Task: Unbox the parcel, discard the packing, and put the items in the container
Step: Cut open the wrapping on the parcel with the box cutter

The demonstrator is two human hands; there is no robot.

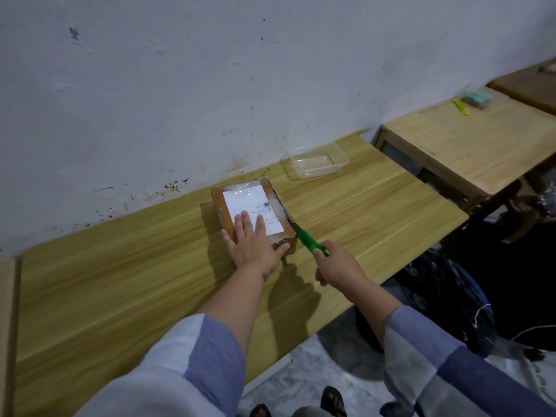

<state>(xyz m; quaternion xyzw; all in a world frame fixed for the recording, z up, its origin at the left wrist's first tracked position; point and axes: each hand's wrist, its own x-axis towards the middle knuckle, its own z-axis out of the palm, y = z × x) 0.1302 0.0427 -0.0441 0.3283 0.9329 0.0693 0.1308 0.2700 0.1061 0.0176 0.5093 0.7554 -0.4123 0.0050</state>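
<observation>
left grip [254,242] flat, fingers straight, pressing down; right grip [335,263] curled, seemingly thumb on top.

My feed is dim and flat, with a cool grey cast on the wall [180,85]. Shadows of both arms fall toward me across the worktop [120,266], so the light comes from above and ahead. The wide lens bends the edges, the far right corner is soft, and the parcel's tape [278,203] shows slight glare.
</observation>
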